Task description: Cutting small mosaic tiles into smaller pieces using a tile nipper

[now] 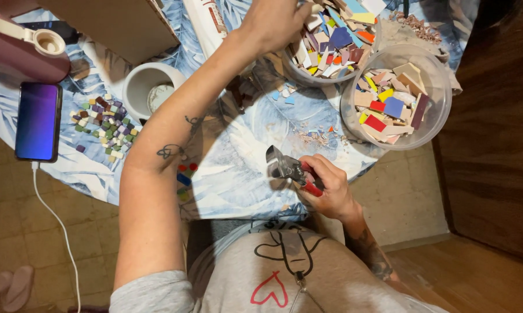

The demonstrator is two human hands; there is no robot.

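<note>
- So, left hand (273, 23) is stretched way out and dipped into the far clear tub of tile shards (331, 40). Its fingers are curled down among the pieces at the tub's rim, but I honestly can't tell whether it's pinching one or not, the fingertips are buried.
- Right hand (328, 188) is pulled in close to the body, fist wrapped tight around the red handles of a pair of tile nippers (287, 169). The metal head sticks out to that hand's left, hovering over the counter's near edge.
- Just beyond the right hand sits a second clear tub (396, 104) of bigger pink, red, blue and yellow chunks, touching or nearly touching the first tub.
- Tiny crumbs of cut tile (319, 136) are scattered on the blue leafy cloth (238, 174) between the nippers and the tubs.
- Off to the left of the left forearm: a white mug (148, 87), a loose pile of little square mosaic tiles (104, 124) in green and purple, and a phone (38, 120) lying flat with a white cable (56, 217) plugged in.
</note>
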